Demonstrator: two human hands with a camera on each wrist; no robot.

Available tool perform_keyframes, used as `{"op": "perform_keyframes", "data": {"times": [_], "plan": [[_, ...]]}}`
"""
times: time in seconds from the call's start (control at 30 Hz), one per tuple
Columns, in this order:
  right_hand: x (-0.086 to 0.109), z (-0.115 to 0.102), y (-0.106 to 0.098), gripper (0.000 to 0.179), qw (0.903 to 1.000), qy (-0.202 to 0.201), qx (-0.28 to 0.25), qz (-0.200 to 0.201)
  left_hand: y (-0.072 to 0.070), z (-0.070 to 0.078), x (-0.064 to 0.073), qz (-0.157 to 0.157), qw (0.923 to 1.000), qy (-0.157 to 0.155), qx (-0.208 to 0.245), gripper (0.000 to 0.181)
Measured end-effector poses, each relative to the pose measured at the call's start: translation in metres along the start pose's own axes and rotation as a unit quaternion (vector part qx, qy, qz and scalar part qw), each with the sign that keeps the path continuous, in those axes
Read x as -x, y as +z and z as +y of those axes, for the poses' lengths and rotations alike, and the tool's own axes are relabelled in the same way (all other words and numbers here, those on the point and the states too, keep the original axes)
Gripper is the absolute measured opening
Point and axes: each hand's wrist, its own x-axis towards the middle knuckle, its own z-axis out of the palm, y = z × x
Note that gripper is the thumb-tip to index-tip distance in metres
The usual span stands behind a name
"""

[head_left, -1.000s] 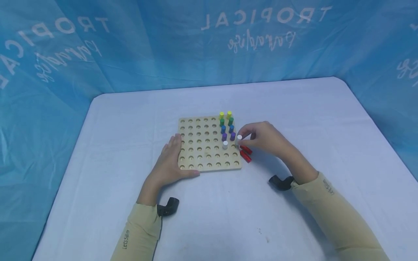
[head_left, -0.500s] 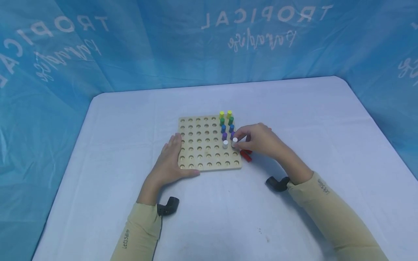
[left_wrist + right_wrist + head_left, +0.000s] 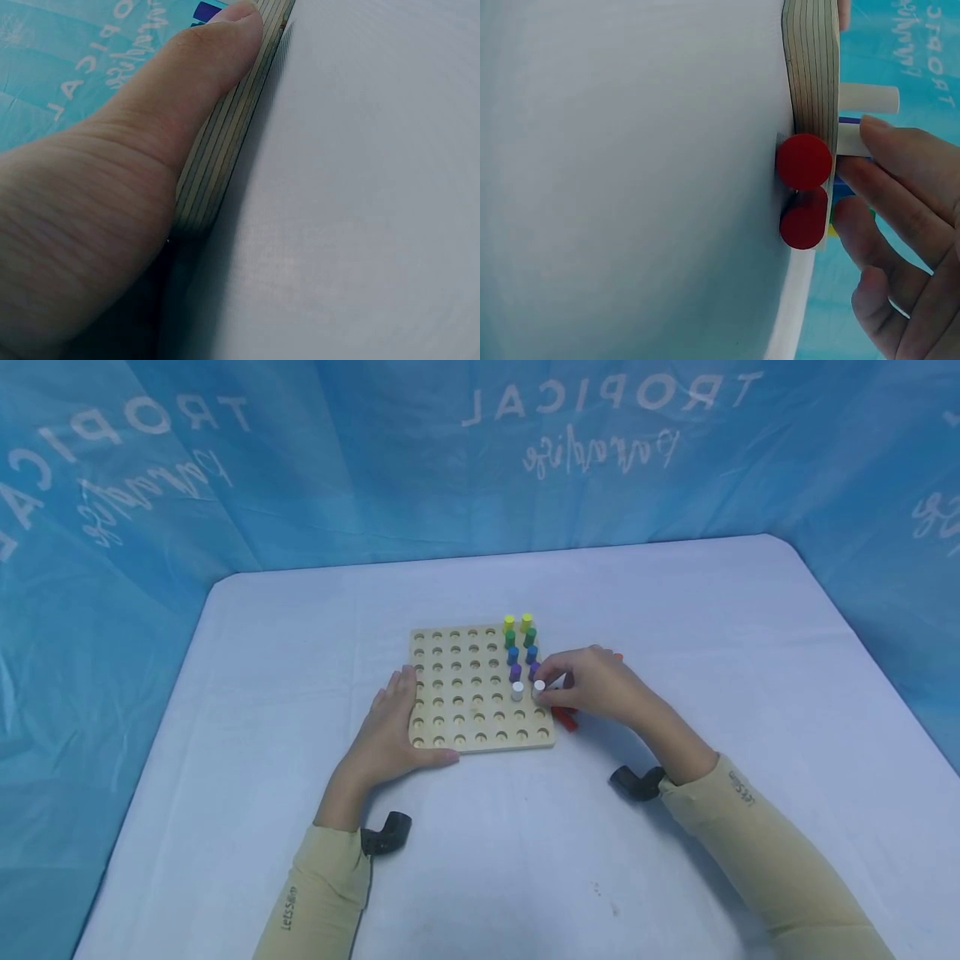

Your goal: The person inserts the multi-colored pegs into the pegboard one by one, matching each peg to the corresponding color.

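A pale wooden pegboard (image 3: pixel 457 692) with rows of round holes lies on the table. My left hand (image 3: pixel 386 727) rests against its left side, fingers extended and thumb along the front edge; the left wrist view has the thumb (image 3: pixel 202 64) on the board's layered edge. My right hand (image 3: pixel 596 681) pinches a white peg (image 3: pixel 539 686) between thumb and fingers, upright at the right column. In the right wrist view this white peg (image 3: pixel 851 139) meets the board's face. Another white peg (image 3: pixel 517 692) stands just left of it.
Behind stand paired purple (image 3: pixel 515 673), blue (image 3: pixel 513 656), green (image 3: pixel 510 640) and yellow pegs (image 3: pixel 509 622). Two red pegs (image 3: pixel 804 162) lie beside the board's right edge, partly under my right hand. A blue printed curtain (image 3: pixel 420 510) borders the white table (image 3: pixel 480 877).
My right hand has moved left with the white peg, from beside the board's right edge to the hole column there, then lowered it slightly. The left hand has stayed in place.
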Motion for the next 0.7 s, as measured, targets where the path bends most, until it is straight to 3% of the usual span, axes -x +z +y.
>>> {"op": "perform_keyframes", "data": {"times": [0.43, 0.7], "plan": [[0.01, 0.007, -0.018, 0.031, 0.9992, 0.037, 0.01, -0.009, 0.0, 0.001, 0.0, -0.001, 1.0, -0.008, -0.002, 0.144], [0.012, 0.019, -0.016, 0.033, 0.9967, 0.007, 0.067, -0.045, 0.0, 0.002, 0.0, 0.002, 1.0, -0.005, -0.001, 0.144]]}}
